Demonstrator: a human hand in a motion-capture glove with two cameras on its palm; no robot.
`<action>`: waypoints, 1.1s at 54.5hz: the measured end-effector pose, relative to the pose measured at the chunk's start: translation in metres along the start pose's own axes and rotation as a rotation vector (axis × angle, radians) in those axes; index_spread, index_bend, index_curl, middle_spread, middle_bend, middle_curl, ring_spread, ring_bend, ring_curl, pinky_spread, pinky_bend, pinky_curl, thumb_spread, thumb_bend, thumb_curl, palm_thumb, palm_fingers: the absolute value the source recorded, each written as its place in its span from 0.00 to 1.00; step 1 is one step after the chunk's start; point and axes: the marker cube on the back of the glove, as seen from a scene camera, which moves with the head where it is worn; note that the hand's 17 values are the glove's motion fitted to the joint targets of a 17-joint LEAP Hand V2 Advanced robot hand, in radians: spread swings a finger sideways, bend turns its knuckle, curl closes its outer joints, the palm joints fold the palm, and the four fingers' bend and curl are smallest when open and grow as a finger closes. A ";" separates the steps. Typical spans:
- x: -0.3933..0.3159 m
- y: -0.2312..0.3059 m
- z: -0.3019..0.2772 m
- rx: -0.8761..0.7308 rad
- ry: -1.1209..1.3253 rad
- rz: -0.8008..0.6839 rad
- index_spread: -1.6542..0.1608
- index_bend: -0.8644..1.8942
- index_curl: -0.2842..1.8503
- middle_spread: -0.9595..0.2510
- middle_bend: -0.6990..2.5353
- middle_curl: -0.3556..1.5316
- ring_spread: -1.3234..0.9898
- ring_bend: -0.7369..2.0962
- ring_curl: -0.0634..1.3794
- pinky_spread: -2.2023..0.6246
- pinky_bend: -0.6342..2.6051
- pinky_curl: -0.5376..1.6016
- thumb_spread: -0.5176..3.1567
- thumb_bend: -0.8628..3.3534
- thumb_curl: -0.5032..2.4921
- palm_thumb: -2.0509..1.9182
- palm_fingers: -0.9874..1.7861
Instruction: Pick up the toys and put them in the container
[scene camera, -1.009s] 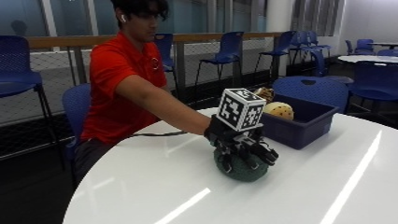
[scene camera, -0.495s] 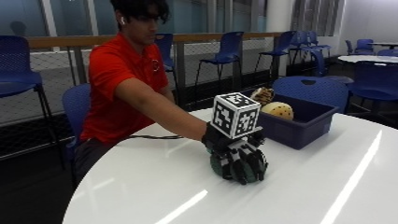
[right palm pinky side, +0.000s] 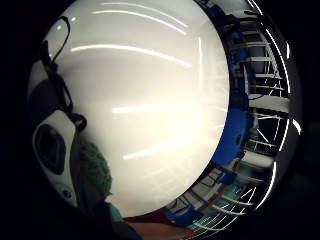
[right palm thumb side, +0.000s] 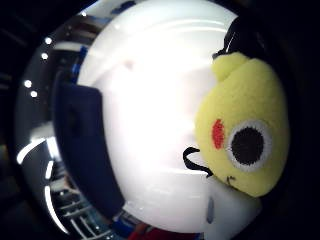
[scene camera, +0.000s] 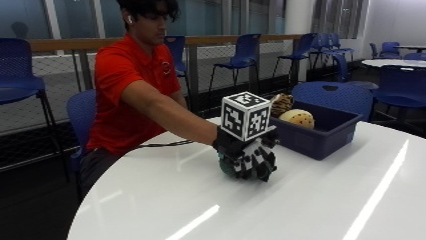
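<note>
A white round bench (scene camera: 319, 200) carries a blue container (scene camera: 318, 134) already holding 2 toys, a round speckled one (scene camera: 297, 118) and a striped one (scene camera: 282, 104). Beside it, the gloved right hand (scene camera: 247, 156) curls its fingers around a green-and-yellow plush toy (right palm thumb side: 245, 135) just above the benchtop.

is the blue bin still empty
No, the blue bin already holds a round tan toy and a brown patterned one behind it.
</note>
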 end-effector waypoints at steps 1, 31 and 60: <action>-0.003 0.002 -0.002 0.000 -0.012 -0.009 0.70 0.38 0.32 0.48 0.38 0.35 0.37 0.63 0.35 0.62 0.52 0.44 0.39 0.25 0.37 0.68 0.77; -0.226 0.093 -0.194 0.192 -0.103 -0.442 0.67 0.37 0.41 0.44 0.40 0.43 0.37 0.63 0.39 0.62 0.53 0.46 0.32 0.21 0.43 0.67 0.72; -0.258 0.118 -0.146 0.013 0.047 -0.562 0.74 0.33 0.31 0.73 0.27 0.39 0.54 0.37 0.24 0.76 0.55 0.44 0.41 0.18 0.33 0.50 0.21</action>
